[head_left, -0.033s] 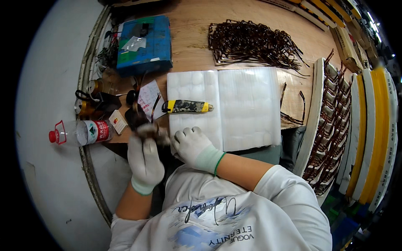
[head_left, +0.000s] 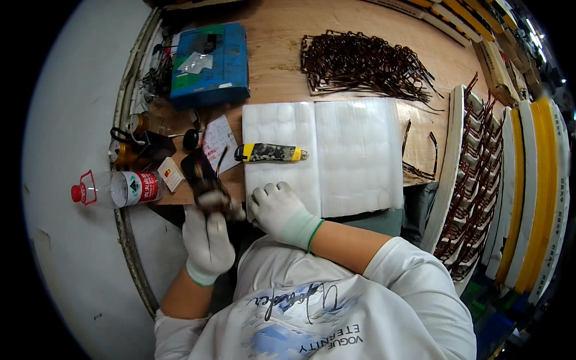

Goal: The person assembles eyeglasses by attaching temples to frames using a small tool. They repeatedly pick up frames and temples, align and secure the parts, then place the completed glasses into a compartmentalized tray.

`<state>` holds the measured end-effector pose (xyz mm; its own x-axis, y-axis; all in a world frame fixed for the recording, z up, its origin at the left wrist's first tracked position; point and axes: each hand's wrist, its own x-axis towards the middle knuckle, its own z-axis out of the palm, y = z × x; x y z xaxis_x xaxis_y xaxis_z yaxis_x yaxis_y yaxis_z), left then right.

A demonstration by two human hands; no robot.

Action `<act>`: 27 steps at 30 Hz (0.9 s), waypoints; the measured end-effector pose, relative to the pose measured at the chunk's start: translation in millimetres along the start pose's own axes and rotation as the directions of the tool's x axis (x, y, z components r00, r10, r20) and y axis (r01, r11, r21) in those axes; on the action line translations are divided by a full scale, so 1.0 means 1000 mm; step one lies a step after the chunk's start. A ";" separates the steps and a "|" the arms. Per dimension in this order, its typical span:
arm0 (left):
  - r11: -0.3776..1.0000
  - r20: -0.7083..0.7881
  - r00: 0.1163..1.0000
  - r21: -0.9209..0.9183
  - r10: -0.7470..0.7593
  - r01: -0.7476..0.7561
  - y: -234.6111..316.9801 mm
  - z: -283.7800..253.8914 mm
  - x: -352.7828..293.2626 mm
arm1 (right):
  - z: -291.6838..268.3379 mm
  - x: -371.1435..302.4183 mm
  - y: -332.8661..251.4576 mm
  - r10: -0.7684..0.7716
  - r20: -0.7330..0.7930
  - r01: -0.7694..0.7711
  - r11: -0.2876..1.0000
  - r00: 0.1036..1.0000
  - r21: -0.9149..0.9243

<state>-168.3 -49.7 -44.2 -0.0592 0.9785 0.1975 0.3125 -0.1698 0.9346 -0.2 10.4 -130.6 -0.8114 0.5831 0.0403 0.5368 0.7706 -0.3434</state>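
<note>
Both gloved hands meet at the near edge of the wooden bench (head_left: 282,66), and nothing in the scene has shifted from the earlier picture: same hands, same grip, same layout.

The left hand (head_left: 207,240) is closed, its fingers pressed together around the lower end of a dark brown eyeglass frame (head_left: 201,174). The frame stands up and away from that hand, over the bench edge, with one thin temple arm sticking out beyond it. The right hand (head_left: 279,210) sits just beside the left one, fingers curled inward toward the frame's lower end; whether it actually pinches the frame or only touches it cannot be told, since the knuckles hide the fingertips.

Just beyond the right hand lies a white padded mat (head_left: 354,156), and on it a utility knife (head_left: 270,152) with a yellow and patterned handle, near the right hand's fingertips. To the outer side of the left hand lies a clear plastic bottle (head_left: 117,189) with a red cap, on its side. Beyond the left hand sit a small paper slip (head_left: 217,141) and, farther off, a blue box (head_left: 210,57). Well beyond the mat is a heap of dark frames (head_left: 360,63). To the far side of the right hand stand racks of frames (head_left: 474,180).
</note>
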 end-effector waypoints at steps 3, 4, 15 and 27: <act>0.993 0.025 1.000 -0.119 0.007 -0.004 0.005 -0.021 -0.032 | -0.003 0.001 -0.006 0.069 -0.012 -0.068 0.998 0.998 0.017; 0.988 0.007 0.999 -0.151 -0.032 0.033 0.009 -0.023 -0.030 | -0.005 0.002 -0.007 0.098 0.015 -0.099 0.990 0.995 0.099; 0.998 0.310 0.949 0.023 0.055 -0.065 0.021 0.029 0.002 | -0.113 -0.083 -0.024 0.325 -0.506 0.058 0.796 0.799 0.603; 0.987 0.495 0.868 -0.152 0.033 0.049 0.048 0.074 0.005 | -0.122 -0.114 -0.005 0.622 -0.093 0.006 0.140 0.777 0.990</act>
<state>-84.0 -44.8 -20.6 0.4286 0.9018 0.0558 0.1612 -0.1371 0.9774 117.8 -28.2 -19.5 -0.2751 0.9567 -0.0953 -0.1590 -0.1430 -0.9769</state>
